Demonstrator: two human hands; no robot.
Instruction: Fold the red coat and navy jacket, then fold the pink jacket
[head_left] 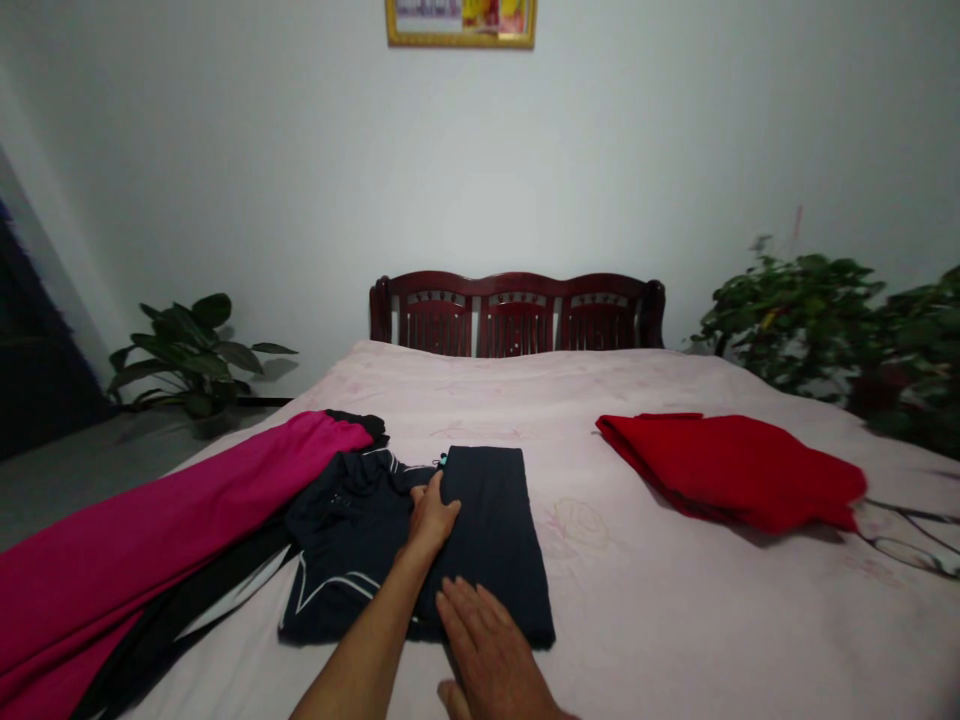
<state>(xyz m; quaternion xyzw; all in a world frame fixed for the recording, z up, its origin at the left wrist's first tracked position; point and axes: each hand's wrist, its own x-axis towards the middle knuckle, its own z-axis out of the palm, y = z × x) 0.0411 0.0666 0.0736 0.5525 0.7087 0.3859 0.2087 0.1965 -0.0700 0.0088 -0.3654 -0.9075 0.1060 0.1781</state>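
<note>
A dark navy garment (pixel 487 530) lies partly folded on the pink bedsheet (pixel 675 600), with white trim showing on its left part. My left hand (pixel 431 520) reaches forward and rests on the garment near its far fold, fingers lying together on the cloth. Closer to me, my right hand (pixel 487 650) lies flat on the garment's near edge with its fingers stretched out. Neither hand grips anything that I can see.
A magenta garment (pixel 150 540) over black cloth stretches along the bed's left side. A folded red garment (pixel 735 470) lies at the right. A dark wooden headboard (pixel 517 315) stands behind, with potted plants at left (pixel 191 355) and right (pixel 825 320).
</note>
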